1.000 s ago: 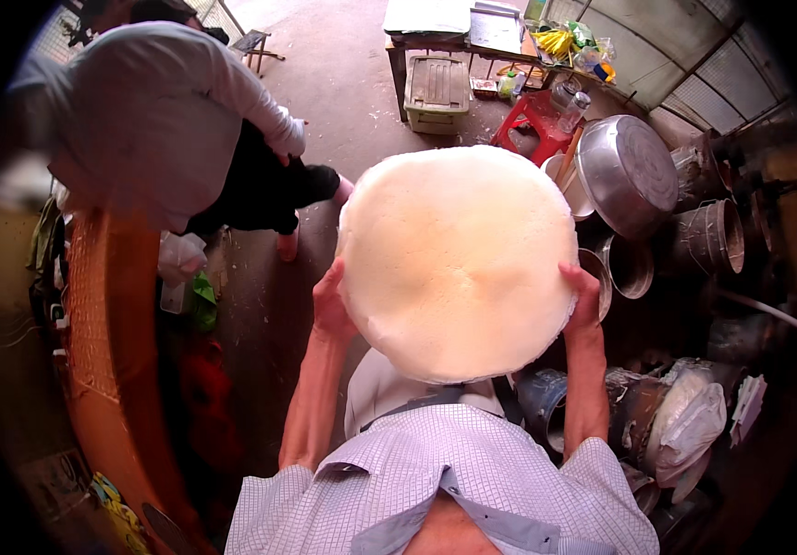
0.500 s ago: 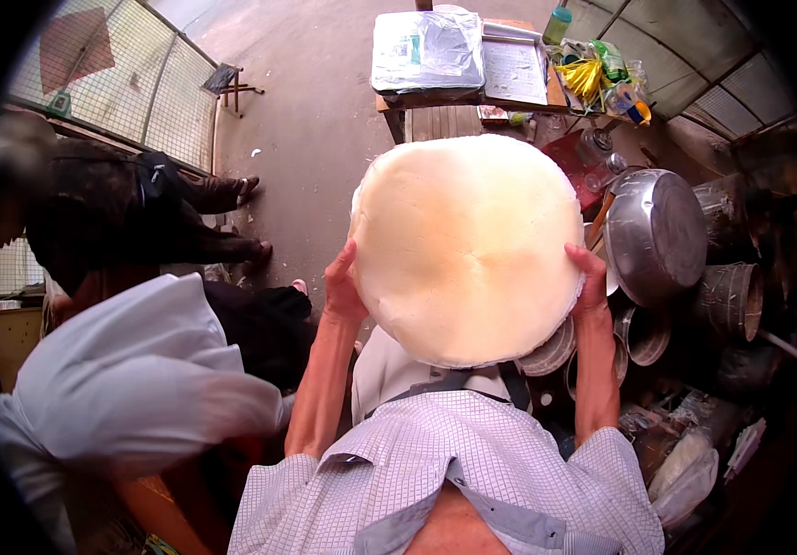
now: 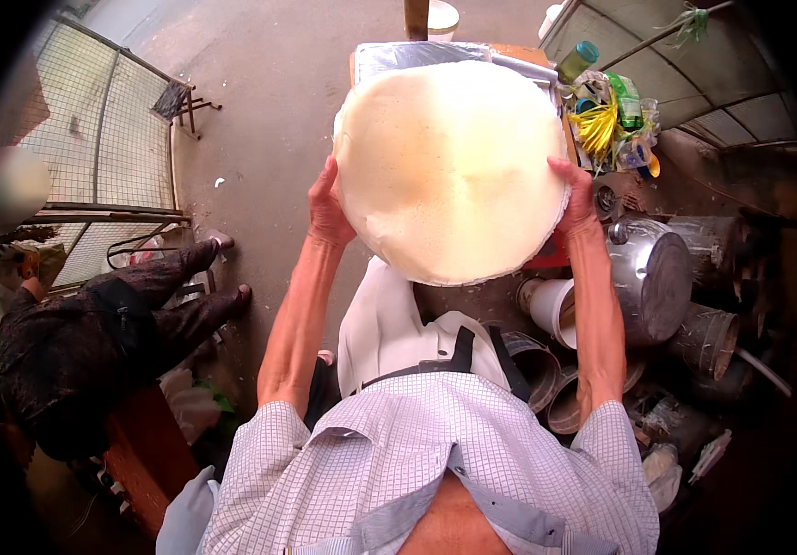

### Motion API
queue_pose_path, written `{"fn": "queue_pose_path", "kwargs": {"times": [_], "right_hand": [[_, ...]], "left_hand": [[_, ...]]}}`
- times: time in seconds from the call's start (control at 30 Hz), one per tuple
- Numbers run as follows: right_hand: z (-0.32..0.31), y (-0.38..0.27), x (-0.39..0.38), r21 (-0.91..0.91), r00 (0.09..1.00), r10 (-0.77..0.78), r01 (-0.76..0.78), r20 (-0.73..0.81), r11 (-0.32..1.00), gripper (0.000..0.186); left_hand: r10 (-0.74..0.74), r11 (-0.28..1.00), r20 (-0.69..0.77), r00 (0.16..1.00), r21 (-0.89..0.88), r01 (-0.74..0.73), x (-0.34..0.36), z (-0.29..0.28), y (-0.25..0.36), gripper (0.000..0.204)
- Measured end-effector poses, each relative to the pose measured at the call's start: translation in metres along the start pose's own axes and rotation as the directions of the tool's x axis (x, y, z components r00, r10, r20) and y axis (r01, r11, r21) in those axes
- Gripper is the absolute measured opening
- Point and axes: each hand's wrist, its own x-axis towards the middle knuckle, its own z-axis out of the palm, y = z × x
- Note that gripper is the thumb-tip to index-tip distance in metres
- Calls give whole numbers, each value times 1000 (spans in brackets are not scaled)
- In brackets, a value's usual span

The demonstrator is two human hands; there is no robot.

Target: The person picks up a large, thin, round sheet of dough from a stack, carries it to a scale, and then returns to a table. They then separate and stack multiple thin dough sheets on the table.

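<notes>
Holding a pale disc (image 3: pixel 449 176) face-up toward the camera, too round to tell a long axis. Gripped at opposite sides of the rim, between partly curled left hand (image 3: pixel 331 211) and right hand (image 3: pixel 580 202), with both thumbs uppermost. Held out in front, hiding most of the near edge of the table (image 3: pixel 521 54). Looks creamy yellow, shallowly dented, whitish at the uneven rim.
</notes>
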Motion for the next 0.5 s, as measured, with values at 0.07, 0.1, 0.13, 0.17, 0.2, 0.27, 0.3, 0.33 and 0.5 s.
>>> {"fn": "queue_pose_path", "kwargs": {"times": [0.07, 0.1, 0.13, 0.17, 0.2, 0.27, 0.3, 0.33, 0.5], "right_hand": [[5, -9, 32, -17, 998, -43, 42, -44, 999, 68], [8, -18, 55, -24, 998, -55, 54, -39, 998, 68], [9, -29, 79, -31, 997, -67, 66, -33, 997, 68], [7, -30, 94, -32, 997, -57, 55, -48, 998, 68], [10, -34, 108, -47, 998, -34, 31, -59, 998, 69], [-31, -19, 143, -94, 988, -18, 4, -153, 996, 71], [-47, -17, 158, -118, 983, -13, -9, -185, 993, 71], [-48, -18, 158, -298, 916, 0, -131, -401, 946, 73], [-132, 40, 94, -131, 749, 14, -134, -663, 982, 74]], "left_hand": [[17, 1000, -44, 999, 18, -16, 32, -3, 7, 75], [36, 999, -58, 998, 34, -34, 53, -4, 15, 75], [46, 997, -28, 999, 63, -44, 77, -5, 28, 77], [5, 999, -27, 1000, 53, -4, 94, -14, 32, 77], [-28, 998, -23, 999, 47, 29, 111, -23, 39, 77], [-40, 996, -89, 995, 77, 47, 137, -43, 45, 76], [-4, 992, -162, 987, 123, 24, 147, -60, 46, 75], [43, 985, -236, 971, 170, -2, 154, -80, 48, 73], [68, 982, -716, 694, 172, 81, 73, -160, 49, 65]]}}
